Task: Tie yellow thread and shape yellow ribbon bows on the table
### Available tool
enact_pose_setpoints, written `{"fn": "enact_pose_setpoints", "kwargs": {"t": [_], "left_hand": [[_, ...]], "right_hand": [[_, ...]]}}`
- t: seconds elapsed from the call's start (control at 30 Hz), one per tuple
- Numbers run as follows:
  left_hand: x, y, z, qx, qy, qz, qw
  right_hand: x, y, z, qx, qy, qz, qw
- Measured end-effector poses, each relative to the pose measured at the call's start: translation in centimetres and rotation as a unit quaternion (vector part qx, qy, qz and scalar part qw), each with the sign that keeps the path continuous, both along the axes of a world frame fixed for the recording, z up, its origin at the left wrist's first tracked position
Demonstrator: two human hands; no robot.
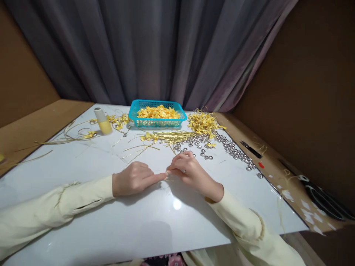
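Note:
Over the middle of the white board, my two hands meet at the fingertips. My left hand is closed, its thumb and forefinger stretched to the right and pressed together at a small pale piece. From the other side my right hand pinches at the same spot, fingers bent and closed. What exactly the piece is stays too small and covered to tell. A thin strand shows just under the fingertips. Silver heart-like beads lie scattered right beyond my right hand, beside a bundle of gold cords.
A turquoise basket of yellow ribbon pieces stands at the back. Right of it lies a heap of yellow bows. A glue bottle stands at left. Tweezers and black scissors lie along the right edge.

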State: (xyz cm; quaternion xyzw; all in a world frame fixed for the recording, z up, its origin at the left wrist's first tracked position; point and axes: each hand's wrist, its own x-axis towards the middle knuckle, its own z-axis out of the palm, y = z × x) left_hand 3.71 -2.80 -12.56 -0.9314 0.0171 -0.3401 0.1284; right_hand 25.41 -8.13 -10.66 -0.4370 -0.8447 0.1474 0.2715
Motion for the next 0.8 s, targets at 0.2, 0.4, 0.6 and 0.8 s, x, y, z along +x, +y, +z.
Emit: {"fn": "enact_pose_setpoints", "kwargs": {"t": [0.2,0.4,0.6,0.8], "left_hand": [[0.6,-0.3,1.0,-0.122,0.035,-0.013,0.992],[0.8,-0.5,2.6,-0.233,0.105,0.021,0.967],[1.0,-0.3,3.8,-0.539,0.173,0.060,0.822],[1.0,0.5,4.1,-0.729,0.212,0.089,0.644]], "right_hand": [[0.0,-0.1,-0.6,0.029,-0.033,0.014,0.999],[-0.3,-0.4,-0.7,0.119,-0.081,-0.003,0.990],[-0.4,-1.2,0.2,0.183,-0.123,0.019,0.975],[-0.2,-1.5,0.7,0.115,-0.151,0.024,0.981]]}}
